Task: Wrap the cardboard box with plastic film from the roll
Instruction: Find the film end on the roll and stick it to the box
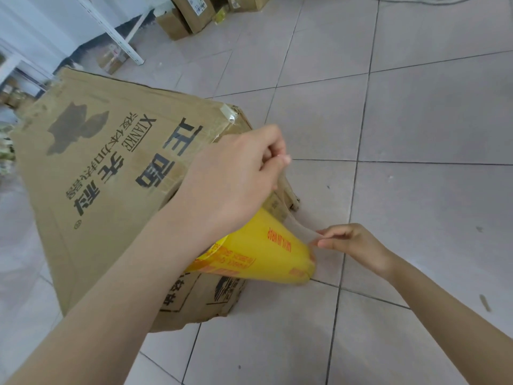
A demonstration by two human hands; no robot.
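A large brown cardboard box (105,173) with black printed characters stands on the tiled floor. A yellow roll of plastic film (266,245) with red lettering lies against the box's right side, partly under my left forearm. My left hand (236,173) pinches the upper end of a loose strip of clear film (294,223) near the box's top corner. My right hand (352,243) pinches the strip's lower end beside the roll's end. The film stretches between the two hands.
Pale floor tiles (430,120) spread to the right and front. Several smaller cardboard boxes (191,15) sit at the back by a white metal shelf leg (122,37). More shelving with goods is at the far left.
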